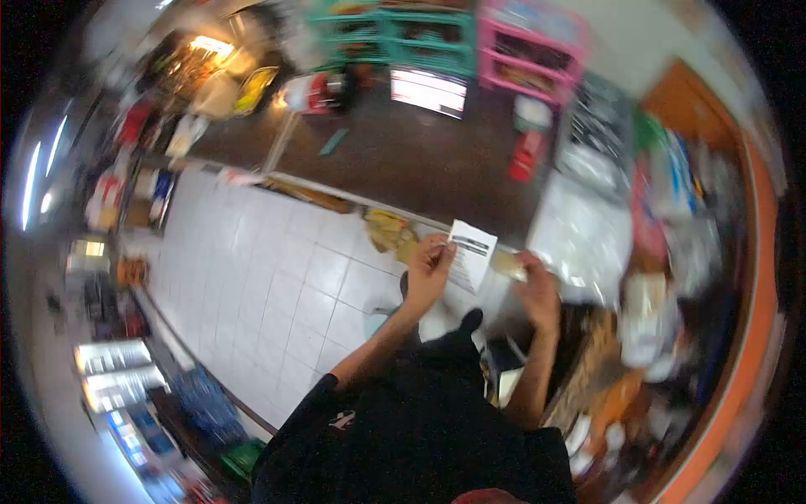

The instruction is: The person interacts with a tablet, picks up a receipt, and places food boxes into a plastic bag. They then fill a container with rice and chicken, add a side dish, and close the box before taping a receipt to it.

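My left hand (pixel 430 267) pinches the left edge of a white printed slip of paper (pixel 471 259), which has dark bands of text across its top. To the right, my right hand (pixel 539 292) has its fingers closed at a small flat yellowish piece (pixel 510 265), blurred, whose kind I cannot make out. The two hands are apart, in front of my body at the near edge of a dark table (pixel 403 160). Clear plastic bags (pixel 583 239) lie just beyond my right hand.
On the table are a lit screen (pixel 428 91), a red object (pixel 526 155) and a small green strip (pixel 333 142). Green drawers (pixel 428 42) and a pink rack (pixel 531 50) stand at the back. Clutter lines the right side; white floor tiles (pixel 269 277) extend left.
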Tool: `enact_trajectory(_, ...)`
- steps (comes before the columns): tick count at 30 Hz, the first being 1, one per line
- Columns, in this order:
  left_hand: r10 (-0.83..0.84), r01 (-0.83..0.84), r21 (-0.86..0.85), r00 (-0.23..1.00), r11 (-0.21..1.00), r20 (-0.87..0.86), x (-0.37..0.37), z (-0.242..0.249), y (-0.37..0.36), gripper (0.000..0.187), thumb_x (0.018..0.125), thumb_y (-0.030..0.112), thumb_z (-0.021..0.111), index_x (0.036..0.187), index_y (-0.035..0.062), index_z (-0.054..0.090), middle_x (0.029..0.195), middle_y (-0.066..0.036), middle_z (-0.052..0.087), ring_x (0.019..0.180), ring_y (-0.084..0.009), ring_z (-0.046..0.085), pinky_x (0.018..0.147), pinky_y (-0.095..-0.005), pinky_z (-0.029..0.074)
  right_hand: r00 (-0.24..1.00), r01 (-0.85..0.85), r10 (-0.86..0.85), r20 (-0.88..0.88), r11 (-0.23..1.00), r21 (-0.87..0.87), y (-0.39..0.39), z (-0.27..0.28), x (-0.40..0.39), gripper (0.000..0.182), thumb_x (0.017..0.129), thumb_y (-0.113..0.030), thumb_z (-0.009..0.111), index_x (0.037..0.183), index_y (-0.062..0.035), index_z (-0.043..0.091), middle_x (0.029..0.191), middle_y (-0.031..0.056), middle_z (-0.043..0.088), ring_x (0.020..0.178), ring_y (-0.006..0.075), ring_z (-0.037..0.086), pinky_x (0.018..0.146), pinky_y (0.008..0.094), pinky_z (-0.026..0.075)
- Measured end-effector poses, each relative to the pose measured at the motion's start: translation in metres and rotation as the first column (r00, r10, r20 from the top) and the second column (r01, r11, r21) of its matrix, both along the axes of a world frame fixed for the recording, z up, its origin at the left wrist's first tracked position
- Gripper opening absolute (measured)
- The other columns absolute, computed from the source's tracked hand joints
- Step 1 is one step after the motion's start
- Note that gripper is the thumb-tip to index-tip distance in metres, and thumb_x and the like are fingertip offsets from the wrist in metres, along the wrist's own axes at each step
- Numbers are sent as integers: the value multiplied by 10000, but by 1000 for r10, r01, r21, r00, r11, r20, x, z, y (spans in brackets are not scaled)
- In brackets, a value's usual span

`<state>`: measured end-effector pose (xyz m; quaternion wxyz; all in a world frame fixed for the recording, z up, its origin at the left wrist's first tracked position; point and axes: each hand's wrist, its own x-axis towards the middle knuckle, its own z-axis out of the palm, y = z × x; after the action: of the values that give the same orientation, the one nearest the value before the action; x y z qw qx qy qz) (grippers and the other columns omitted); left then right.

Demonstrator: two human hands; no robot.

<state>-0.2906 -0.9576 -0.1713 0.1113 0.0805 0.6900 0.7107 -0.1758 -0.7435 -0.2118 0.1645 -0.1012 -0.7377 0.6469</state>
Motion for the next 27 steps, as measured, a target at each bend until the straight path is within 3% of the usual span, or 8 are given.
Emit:
enact_trajectory(5, 506, -545, 203, 835, 814, 214, -56, 10, -155, 150, 980, 135, 603, 1082, 26, 598, 942, -37, 655, 838, -91, 578, 729, -254, 469, 869, -414, 428, 248, 904, -111, -223, 26, -176, 261, 831, -112, 749, 1062, -33, 657, 899, 91, 692, 812, 228, 654, 762, 373, 510)
enact_trajectory(8, 531, -573, 348, 819, 742, 218, -98, 6, -281, 245, 973, 140, 597, 1172, -4, 613, 1088, -92, 663, 993, -154, 613, 872, -305, 489, 763, -646, 639, 97, 752, 132, -334, 23, -250, 270, 884, -246, 704, 963, -6, 608, 842, 201, 636, 690, 339, 598, 653, 392, 488)
enact_trajectory(11, 535, -595, 364, 803, 716, 261, -137, 10, -387, 296, 983, 153, 578, 1223, -19, 598, 1224, -143, 643, 1141, -225, 607, 979, -357, 484, 527, -841, 832, 172, 540, -34, -441, 50, -305, 246, 873, -193, 719, 1017, -12, 634, 802, 135, 638, 782, 186, 624, 726, 323, 500)
enact_trajectory(15, 726, -737, 431, 648, 520, 231, -202, 23, -514, 382, 1004, 226, 560, 1296, -18, 520, 1272, -163, 613, 1138, -282, 616, 970, -388, 503, 440, -895, 888, 133, 446, -17, -557, 44, -362, 284, 871, -198, 722, 1041, 8, 626, 844, 153, 658, 814, 191, 626, 750, 342, 493)
enact_trajectory(17, 782, -773, 442, 585, 455, 217, -232, 30, -571, 383, 1009, 234, 554, 1294, -18, 512, 1274, -166, 612, 1132, -272, 619, 948, -379, 516, 265, -953, 942, 208, 288, -91, -594, 41, -392, 311, 867, -211, 729, 1047, 18, 620, 885, 160, 671, 825, 211, 633, 775, 348, 491)
enact_trajectory(22, 830, -805, 407, 531, 431, 171, -341, 39, -684, 333, 1006, 214, 559, 1266, 8, 524, 1244, -169, 621, 1012, -262, 658, 823, -371, 561, 160, -987, 884, 440, 137, 84, -671, 27, -509, 380, 836, -246, 779, 1109, -21, 642, 998, 166, 696, 926, 225, 673, 809, 345, 519)
enact_trajectory(24, 776, -756, 364, 618, 544, 123, -400, 35, -715, 301, 1000, 220, 577, 1206, 2, 552, 1160, -167, 663, 936, -247, 679, 800, -350, 558, 475, -880, 840, 262, 459, 121, -710, 32, -568, 406, 826, -244, 797, 1135, -25, 650, 1071, 133, 699, 982, 204, 673, 824, 337, 538)
enact_trajectory(27, 644, -632, 189, 765, 752, -7, -511, 26, -758, 246, 1003, 229, 578, 1104, 11, 632, 995, -92, 702, 918, -168, 661, 803, -308, 542, 641, -764, 766, -44, 642, 59, -788, 46, -680, 362, 843, -197, 784, 1122, -5, 655, 1071, 113, 704, 1004, 186, 668, 820, 320, 553)
